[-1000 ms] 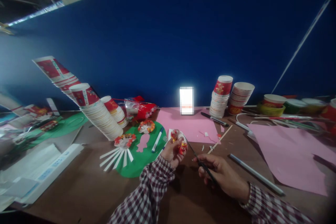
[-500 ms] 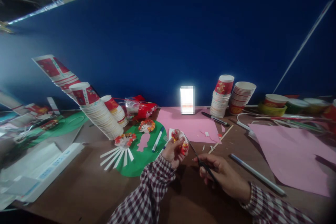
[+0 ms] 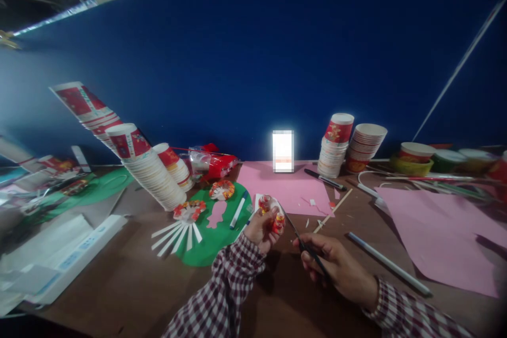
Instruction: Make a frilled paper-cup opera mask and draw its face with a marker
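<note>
While the left grip (image 3: 260, 229) pinches patterned paper (image 3: 279, 223), the right grip (image 3: 336, 263) clamps a dark tool (image 3: 311, 255), possibly scissors

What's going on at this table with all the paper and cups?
A person in checked sleeves is working with paper pieces. The left hand holds a small red-and-white piece, and the right hand grips a thin dark tool, its tip close to that piece; I can't tell if they touch. A pink cutout and a pen lie on green paper, with cup stacks behind.
</note>
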A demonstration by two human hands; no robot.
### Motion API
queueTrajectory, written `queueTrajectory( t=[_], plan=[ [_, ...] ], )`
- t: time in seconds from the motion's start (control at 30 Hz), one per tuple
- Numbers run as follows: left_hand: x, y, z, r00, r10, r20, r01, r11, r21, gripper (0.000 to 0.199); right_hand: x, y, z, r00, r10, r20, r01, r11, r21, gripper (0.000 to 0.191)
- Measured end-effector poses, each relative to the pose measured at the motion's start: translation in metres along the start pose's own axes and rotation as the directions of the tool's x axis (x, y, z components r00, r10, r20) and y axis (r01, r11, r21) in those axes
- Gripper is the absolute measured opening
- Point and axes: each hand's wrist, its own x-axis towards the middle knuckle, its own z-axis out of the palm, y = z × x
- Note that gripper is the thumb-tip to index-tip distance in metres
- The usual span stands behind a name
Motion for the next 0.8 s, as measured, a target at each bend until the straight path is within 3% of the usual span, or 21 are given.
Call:
queueTrajectory(
  t=[0.3, 0.6, 0.8],
  plan=[
    [0.000, 0.011, 0.000, 0.992, 0.050, 0.115, -0.080, 0.957, 0.280, 0.029, -0.001, -0.010, -0.006, 0.998, -0.056, 0.027, 0.057, 0.998, -0.006, 0.032],
    [0.000, 0.005, 0.000, 0.996, 0.041, 0.075, -0.058, 0.968, 0.243, 0.031, -0.002, -0.010, -0.008, 0.997, 0.011, 0.079, -0.010, 1.000, -0.005, 0.041],
    [0.003, 0.004, -0.005, 0.998, 0.036, 0.059, -0.050, 0.962, 0.268, 0.032, -0.001, -0.008, -0.008, 0.998, 0.021, 0.053, -0.021, 1.000, 0.000, 0.042]
  ],
)
